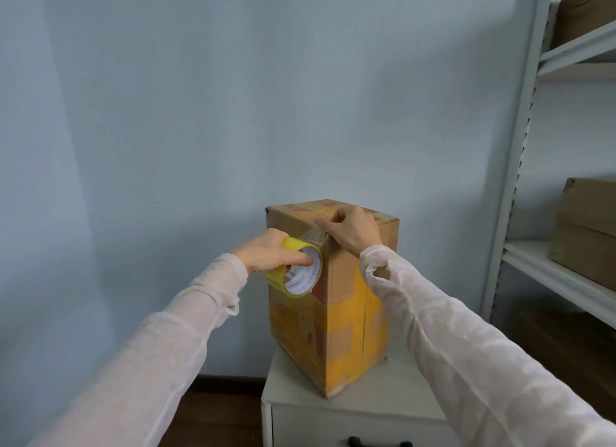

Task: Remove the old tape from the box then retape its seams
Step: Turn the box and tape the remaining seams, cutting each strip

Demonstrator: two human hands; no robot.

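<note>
Box (333,313) stands on the surface (290,380) under both hands; left hand (270,253) grips the yellow tape roll (296,273) beside its near top corner; right hand (350,230) pinches the clear strip (316,238) against its top.

A white surface (400,391) (the top of a small drawer unit) has a dark handle (380,442) on its front. Behind it rises a pale blue wall (200,113) with a dark baseboard (230,381) above a brown wooden floor (216,420). At right, grey metal shelving (520,146) carries a lower carton (586,226) and an upper carton (586,9).
</note>
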